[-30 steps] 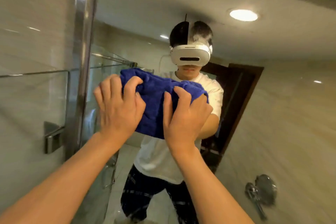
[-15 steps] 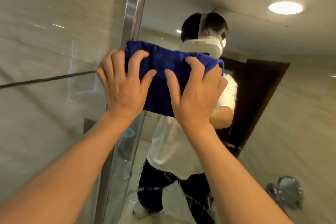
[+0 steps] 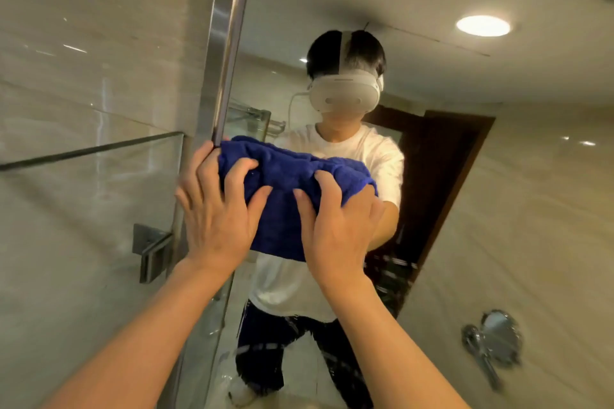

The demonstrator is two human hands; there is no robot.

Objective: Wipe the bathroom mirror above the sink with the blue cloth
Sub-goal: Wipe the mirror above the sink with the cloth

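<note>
Step in hand: wiping, judged mid-stroke. The blue cloth point(image 3: 292, 196), bunched into a thick pad, is pressed flat against the bathroom mirror point(image 3: 498, 176) close to its left edge, where the metal frame strip point(image 3: 229, 43) runs up the tiled wall point(image 3: 83, 60).

Left hand point(image 3: 216, 209): fingers spread and curled over the cloth's left end, gripping it; the outermost fingers lie at the frame strip.

Right hand point(image 3: 335, 226): fingers bent over the cloth's right end, gripping and pressing likewise.

Both forearms are extended toward the glass. The reflection shows the person facing the mirror, a ceiling light point(image 3: 483, 25) and a dark door point(image 3: 442, 176). A chrome fitting point(image 3: 491, 342) shows at the lower right; whether it is mounted or reflected cannot be told.

Sink: not in view.

Next move, as judged: the pad sits at the left edge, so the large area toward the right edge and the upper corners remains to be covered; this calls for even two-handed pressure and overlapping passes, keeping the cloth flat against the glass
</note>
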